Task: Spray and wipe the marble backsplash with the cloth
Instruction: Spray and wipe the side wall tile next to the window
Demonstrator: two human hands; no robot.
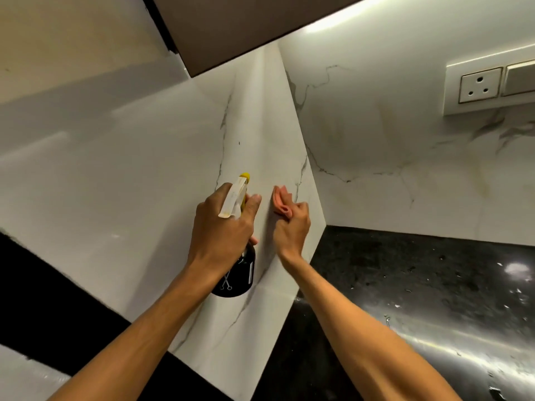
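Holding spray bottle (236, 273) in left hand (223, 227) grip, right hand (291, 227) grip pinching cloth (282, 201) against marble backsplash (269, 125)

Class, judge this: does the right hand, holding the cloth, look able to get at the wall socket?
Probably yes: only bare marble backsplash lies between the right hand, gripping the pink cloth, and the wall socket; nothing blocks the way.

a brown cupboard (246, 30) is hung overhead, with a strip light (376, 15) lit beneath it. a white socket (479, 85) is set in the veined white wall (390, 140). a speckled black bench (419, 285) is seen below.
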